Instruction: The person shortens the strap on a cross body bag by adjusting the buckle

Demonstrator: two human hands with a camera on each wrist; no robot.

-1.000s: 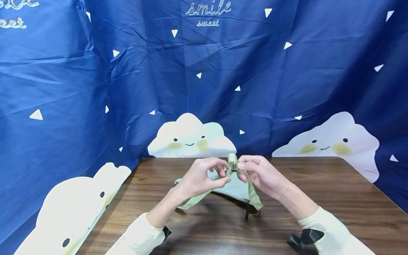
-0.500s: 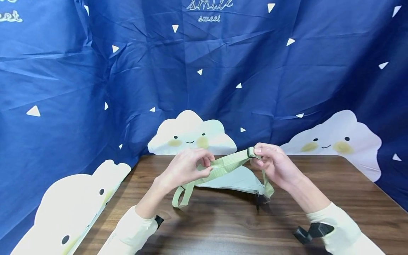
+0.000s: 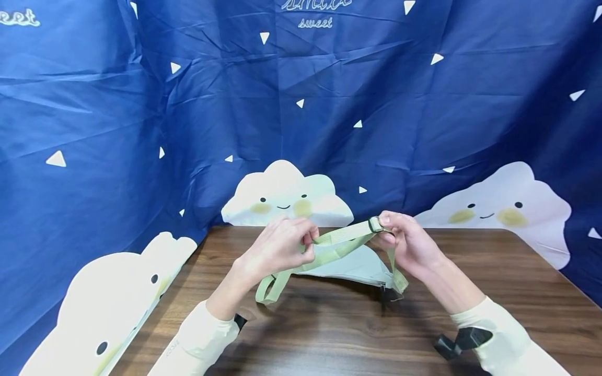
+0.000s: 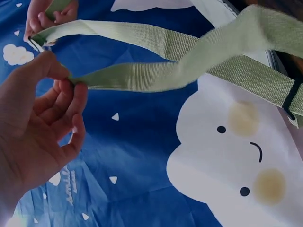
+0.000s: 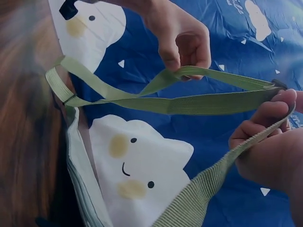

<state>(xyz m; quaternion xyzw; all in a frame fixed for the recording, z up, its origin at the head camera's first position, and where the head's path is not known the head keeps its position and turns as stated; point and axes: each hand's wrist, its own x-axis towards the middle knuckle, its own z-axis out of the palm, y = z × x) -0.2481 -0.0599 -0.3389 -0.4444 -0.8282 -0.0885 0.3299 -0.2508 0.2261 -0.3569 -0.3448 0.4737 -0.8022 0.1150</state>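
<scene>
A light green webbing strap (image 3: 338,251) stretches between the two hands above a pale mint zippered bag (image 3: 359,265). My left hand (image 3: 284,244) pinches one run of the strap between thumb and forefinger, as the left wrist view shows. My right hand (image 3: 414,244) pinches the strap right at a dark slider buckle (image 3: 375,224). Two runs of webbing leave that buckle side by side toward the left. A loop of strap (image 5: 59,85) hangs at the bag's left end, with a dark ring (image 4: 291,99) near it. Another length of webbing (image 5: 189,201) drops from my right hand.
The bag sits on a brown wooden table (image 3: 329,334), its dark zipper pull (image 3: 383,298) hanging at the right end. Behind the table is a blue curtain (image 3: 329,104) printed with clouds. Dark camera mounts (image 3: 463,342) are on the wrists.
The hands, close together at the buckle a second ago, have spread apart, drawing the strap out between them. Since half a second ago, the left hand has lifted one run away from the other.
</scene>
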